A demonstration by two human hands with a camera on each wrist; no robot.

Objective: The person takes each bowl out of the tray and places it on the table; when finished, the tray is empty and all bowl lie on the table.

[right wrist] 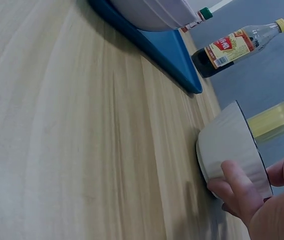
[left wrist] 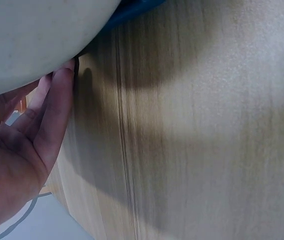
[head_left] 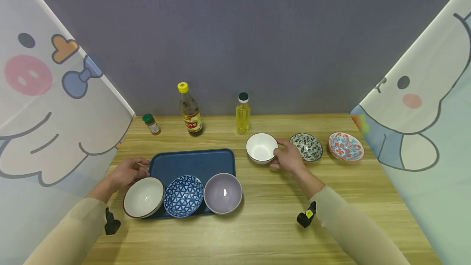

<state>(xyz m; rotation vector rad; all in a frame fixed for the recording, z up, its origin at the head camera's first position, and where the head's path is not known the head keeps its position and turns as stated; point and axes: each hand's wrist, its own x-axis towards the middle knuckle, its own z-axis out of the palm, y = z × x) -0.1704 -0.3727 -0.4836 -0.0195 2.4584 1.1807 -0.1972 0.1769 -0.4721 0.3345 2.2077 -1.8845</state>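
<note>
In the head view my right hand (head_left: pixel 288 158) holds a small white bowl (head_left: pixel 259 145) with a dark rim by its right side. The right wrist view shows the thumb at the bowl's rim and the fingers against its outer wall. My left hand (head_left: pixel 126 172) is at the left edge of a dark blue tray (head_left: pixel 192 159), beside a larger white bowl (head_left: pixel 142 197) with a brown rim. Its fingers are partly hidden behind that bowl in the left wrist view. A blue-and-white patterned bowl (head_left: pixel 183 196) and a mauve bowl (head_left: pixel 223 193) stand along the tray's front.
A black-and-white floral dish (head_left: pixel 307 147) and a red-and-blue patterned dish (head_left: pixel 346 146) lie to the right. Along the back stand a green-capped jar (head_left: pixel 151 124), a yellow-capped sauce bottle (head_left: pixel 191 113) and an oil bottle (head_left: pixel 243 115). A grey wall (head_left: pixel 235 44) rises behind the wooden table (head_left: pixel 272 232).
</note>
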